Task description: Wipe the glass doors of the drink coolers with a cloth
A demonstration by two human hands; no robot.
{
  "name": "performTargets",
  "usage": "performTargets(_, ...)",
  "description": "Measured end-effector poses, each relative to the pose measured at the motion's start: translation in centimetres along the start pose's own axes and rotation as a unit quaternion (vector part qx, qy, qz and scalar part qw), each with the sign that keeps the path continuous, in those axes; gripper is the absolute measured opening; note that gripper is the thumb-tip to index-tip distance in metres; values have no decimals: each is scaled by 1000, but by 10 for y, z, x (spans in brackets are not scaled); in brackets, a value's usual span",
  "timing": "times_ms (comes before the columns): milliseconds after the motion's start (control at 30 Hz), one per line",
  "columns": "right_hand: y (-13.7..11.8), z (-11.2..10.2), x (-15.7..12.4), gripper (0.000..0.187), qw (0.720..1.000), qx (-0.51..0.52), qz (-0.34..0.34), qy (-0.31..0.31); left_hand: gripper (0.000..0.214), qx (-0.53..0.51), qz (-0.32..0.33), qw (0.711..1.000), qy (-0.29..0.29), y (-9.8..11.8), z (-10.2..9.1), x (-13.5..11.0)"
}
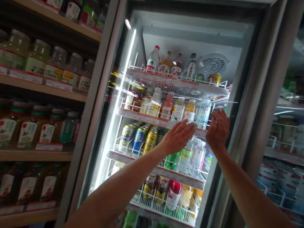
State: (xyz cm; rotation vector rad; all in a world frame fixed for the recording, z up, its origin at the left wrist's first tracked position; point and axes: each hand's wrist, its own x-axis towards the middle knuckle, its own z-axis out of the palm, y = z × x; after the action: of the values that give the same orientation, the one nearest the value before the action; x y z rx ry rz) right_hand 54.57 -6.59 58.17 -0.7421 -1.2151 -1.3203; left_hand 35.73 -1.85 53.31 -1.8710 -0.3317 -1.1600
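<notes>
Both my arms reach into an open drinks fridge. My left hand lies with fingers stretched out against the front rail of the second wire shelf, below an orange juice bottle. My right hand is raised at the shelf's right end, fingers together and pointing up, just in front of clear water bottles; it appears to hold nothing. Cans stand on the shelf below my left forearm.
The glass fridge door stands open at the left. Wooden shelves further left carry several rows of bottled drinks. The top fridge shelf holds bottles and a fan grille. Another cooler stands at the right.
</notes>
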Motion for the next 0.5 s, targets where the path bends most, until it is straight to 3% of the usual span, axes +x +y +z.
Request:
performTargets(67, 0, -1, 0, 38, 1000, 10, -3, -3, 44, -1, 38, 999, -6, 0, -2, -3)
performTargets(100, -1, -1, 0, 38, 1000, 14, -3, -6, 44, 1, 20, 1000, 6, -11, -5, -6)
performTargets(167, -2, -2, 0, 38, 1000, 17, 1, -8, 45, 12, -74, 996, 57, -46, -15, -9)
performTargets(233, -3, -2, 0, 38, 1000, 16, 4, -6, 48, 24, -208, 969, 127, -80, -24, -6)
performTargets(300, -4, -2, 1, 39, 1000, 18, 3, -6, 51, 32, -290, 940, 179, -94, -26, 1)
performTargets(333, -4, -2, 1, 39, 1000, 21, 1, -4, 51, 34, -298, 935, 189, -90, -24, 5)
performTargets(400, -4, -2, 1, 40, 1000, 29, -3, 2, 51, 35, -241, 954, 173, -63, -15, 12)
performTargets(500, -3, -3, 2, 40, 999, 41, -6, 15, 48, 23, -38, 994, 100, -12, -1, 15)
